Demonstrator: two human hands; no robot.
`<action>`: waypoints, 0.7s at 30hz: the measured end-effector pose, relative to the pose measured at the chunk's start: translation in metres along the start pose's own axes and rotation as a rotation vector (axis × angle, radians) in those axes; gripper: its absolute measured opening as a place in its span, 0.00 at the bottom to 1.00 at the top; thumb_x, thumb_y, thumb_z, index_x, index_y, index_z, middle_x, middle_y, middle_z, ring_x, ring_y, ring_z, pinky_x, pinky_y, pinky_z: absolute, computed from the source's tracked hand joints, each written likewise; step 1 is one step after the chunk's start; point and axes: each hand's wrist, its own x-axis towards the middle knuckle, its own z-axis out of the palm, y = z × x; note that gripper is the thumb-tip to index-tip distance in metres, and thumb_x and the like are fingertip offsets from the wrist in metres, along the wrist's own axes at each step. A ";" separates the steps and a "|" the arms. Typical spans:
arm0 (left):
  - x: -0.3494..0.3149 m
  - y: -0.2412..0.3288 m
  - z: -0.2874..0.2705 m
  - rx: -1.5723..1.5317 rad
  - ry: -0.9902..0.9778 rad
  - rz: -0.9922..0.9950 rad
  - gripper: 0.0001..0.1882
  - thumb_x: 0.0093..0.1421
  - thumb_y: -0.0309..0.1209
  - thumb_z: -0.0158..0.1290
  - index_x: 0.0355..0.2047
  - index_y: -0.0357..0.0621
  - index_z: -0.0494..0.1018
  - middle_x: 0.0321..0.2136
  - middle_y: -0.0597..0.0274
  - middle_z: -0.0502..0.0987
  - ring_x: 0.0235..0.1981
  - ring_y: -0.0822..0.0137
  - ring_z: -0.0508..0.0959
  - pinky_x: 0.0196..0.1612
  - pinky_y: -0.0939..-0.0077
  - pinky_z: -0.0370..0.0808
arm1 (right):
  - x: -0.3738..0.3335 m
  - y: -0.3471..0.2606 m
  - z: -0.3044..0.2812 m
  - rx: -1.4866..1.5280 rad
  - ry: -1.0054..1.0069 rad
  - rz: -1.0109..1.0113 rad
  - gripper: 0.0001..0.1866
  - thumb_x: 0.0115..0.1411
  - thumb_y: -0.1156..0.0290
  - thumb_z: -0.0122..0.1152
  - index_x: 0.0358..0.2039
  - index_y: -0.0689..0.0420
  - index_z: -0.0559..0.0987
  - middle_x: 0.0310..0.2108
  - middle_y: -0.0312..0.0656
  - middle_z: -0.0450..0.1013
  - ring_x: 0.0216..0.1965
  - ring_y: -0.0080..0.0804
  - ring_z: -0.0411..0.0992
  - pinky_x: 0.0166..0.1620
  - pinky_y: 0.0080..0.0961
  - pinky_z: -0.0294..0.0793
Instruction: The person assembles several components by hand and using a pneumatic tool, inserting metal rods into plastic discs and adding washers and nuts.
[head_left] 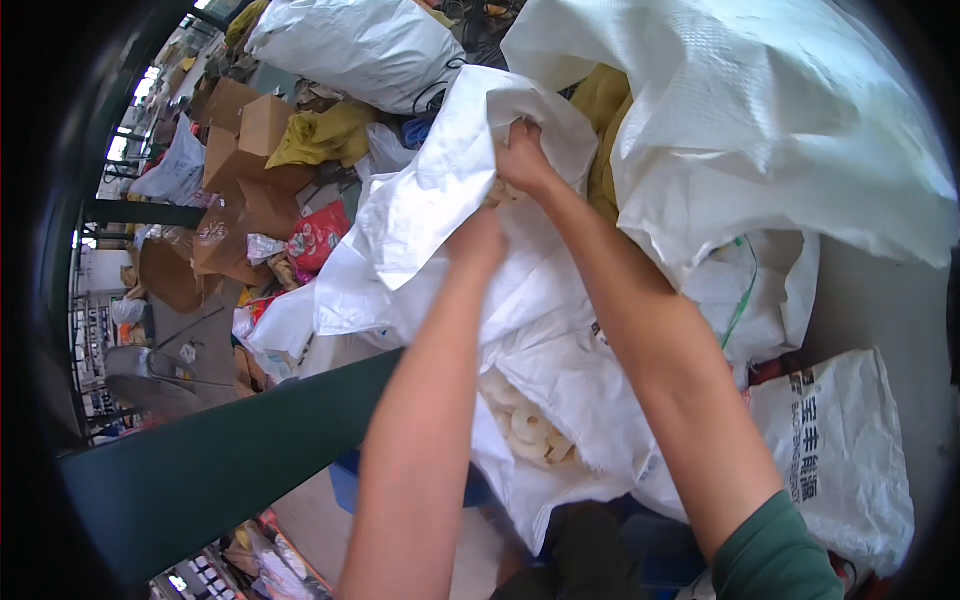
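Gripping white sack (435, 195) w/ curled R hand (522, 160); L hand (481, 238) blurred, can't tell.

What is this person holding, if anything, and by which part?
The right hand seems to grip a white sack by its open mouth; the left hand is blurred and partly covered, so its hold cannot be told.

Chinese and Latin lettering (803, 440) on white sack (862, 475)
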 end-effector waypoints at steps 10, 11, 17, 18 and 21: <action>0.127 -0.082 0.120 -0.117 -0.192 -0.340 0.39 0.71 0.60 0.39 0.73 0.49 0.60 0.73 0.46 0.59 0.70 0.34 0.63 0.69 0.38 0.63 | -0.015 0.089 -0.002 -0.772 -0.615 0.158 0.26 0.68 0.56 0.50 0.59 0.58 0.79 0.61 0.53 0.75 0.62 0.50 0.74 0.65 0.40 0.71; 0.135 -0.065 0.120 -0.145 -0.192 -0.284 0.39 0.71 0.60 0.39 0.73 0.49 0.60 0.73 0.46 0.59 0.70 0.35 0.63 0.69 0.39 0.63 | -0.010 0.110 -0.017 -0.821 -0.630 0.190 0.27 0.67 0.54 0.51 0.59 0.57 0.80 0.61 0.53 0.76 0.62 0.49 0.74 0.64 0.39 0.72; 0.136 -0.086 0.107 -0.607 -0.209 -0.345 0.41 0.70 0.61 0.42 0.73 0.47 0.61 0.72 0.46 0.61 0.69 0.39 0.65 0.69 0.44 0.64 | 0.000 0.101 -0.013 -0.244 -0.573 0.155 0.28 0.60 0.50 0.64 0.55 0.55 0.83 0.59 0.48 0.78 0.60 0.42 0.75 0.60 0.38 0.74; 0.131 -0.086 0.110 -0.755 -0.231 -0.365 0.41 0.70 0.62 0.43 0.73 0.47 0.61 0.72 0.45 0.62 0.69 0.39 0.65 0.69 0.45 0.64 | 0.001 0.100 -0.017 -0.263 -0.610 0.278 0.29 0.60 0.49 0.64 0.55 0.54 0.83 0.60 0.48 0.77 0.60 0.43 0.75 0.60 0.39 0.74; 0.126 -0.078 0.111 -1.137 -0.307 -0.412 0.42 0.69 0.62 0.45 0.73 0.46 0.62 0.71 0.45 0.63 0.69 0.41 0.66 0.68 0.47 0.65 | 0.010 0.093 -0.028 -0.323 -0.643 0.545 0.30 0.59 0.48 0.65 0.58 0.53 0.81 0.61 0.48 0.76 0.60 0.44 0.75 0.60 0.41 0.74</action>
